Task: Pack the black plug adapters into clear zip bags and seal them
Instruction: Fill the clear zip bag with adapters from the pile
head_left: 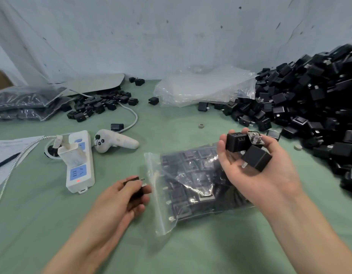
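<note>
taking the middle of the view as the dial's centre, a clear zip bag [191, 186] lies flat on the green table cover [43, 204] toward 5 to 6 o'clock, holding many black plug adapters in rows, its zip edge turned to the left; whether that edge is open or pressed closed cannot be told. the left hand [121, 198], at 7 o'clock, has fingers and thumb curled round one black adapter [134, 191] whose metal prongs point right, just beside the bag's zip edge. the right hand [270, 180], at 4 o'clock, is palm up above the bag's right end and cups three loose adapters [257, 157] in bent fingers, one with its prongs facing up. the two hands are apart, with the bag between them. a big heap of adapters [319, 107] fills the table from 2 to 4 o'clock, and a stack of empty clear bags [204, 88] lies at 1 o'clock against the heap's left edge. a smaller scatter of adapters [98, 105] sits at 10 o'clock, with filled bags [27, 103] beyond it by the left edge. at 8 to 9 o'clock lies a white power strip [80, 181] with a red light lit and a white charger [70, 155] plugged in, and just right of it a white handheld controller [114, 143]. printed papers [5, 147] and a dark pen [5, 161] lie at the far left at 9 o'clock, and a braided cable [12, 168] runs from the charger toward the lower left edge.
</note>
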A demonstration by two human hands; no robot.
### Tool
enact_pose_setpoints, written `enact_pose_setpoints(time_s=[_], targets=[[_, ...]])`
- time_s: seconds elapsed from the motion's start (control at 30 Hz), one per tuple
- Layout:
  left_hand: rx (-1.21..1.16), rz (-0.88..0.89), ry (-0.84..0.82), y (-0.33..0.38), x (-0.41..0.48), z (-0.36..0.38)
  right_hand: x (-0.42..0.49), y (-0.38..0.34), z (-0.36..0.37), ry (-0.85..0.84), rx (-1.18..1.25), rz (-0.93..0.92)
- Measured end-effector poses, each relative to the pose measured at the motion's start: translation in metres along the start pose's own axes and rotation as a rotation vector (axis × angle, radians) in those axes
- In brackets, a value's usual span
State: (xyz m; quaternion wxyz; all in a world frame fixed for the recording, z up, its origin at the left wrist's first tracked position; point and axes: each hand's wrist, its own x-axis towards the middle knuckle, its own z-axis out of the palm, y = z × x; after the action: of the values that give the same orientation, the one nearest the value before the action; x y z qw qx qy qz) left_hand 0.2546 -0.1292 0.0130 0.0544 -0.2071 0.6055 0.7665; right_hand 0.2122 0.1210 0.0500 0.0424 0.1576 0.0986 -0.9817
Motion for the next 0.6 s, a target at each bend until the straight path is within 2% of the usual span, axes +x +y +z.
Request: enact_pose_setpoints(time_s=[0.17,0.23,0.3,0.6], targets=[[0.253,0.061,-0.224,-0.009,-0.01,0.004,-0.003,-0.002,-0.001,0.014,0.002,-0.017],[0.359,0.117,-0.244,-0.009,-0.013,0.008,-0.003,-0.002,-0.001,0.017,-0.003,-0.019],[0.409,0.156,-0.192,-0.01,-0.012,0.012,-0.004,-0.001,-0.001,0.017,-0.011,-0.019],[0.365,0.232,0.044,-0.018,-0.016,0.027,-0.006,0.004,-0.001,0.042,-0.026,-0.017]])
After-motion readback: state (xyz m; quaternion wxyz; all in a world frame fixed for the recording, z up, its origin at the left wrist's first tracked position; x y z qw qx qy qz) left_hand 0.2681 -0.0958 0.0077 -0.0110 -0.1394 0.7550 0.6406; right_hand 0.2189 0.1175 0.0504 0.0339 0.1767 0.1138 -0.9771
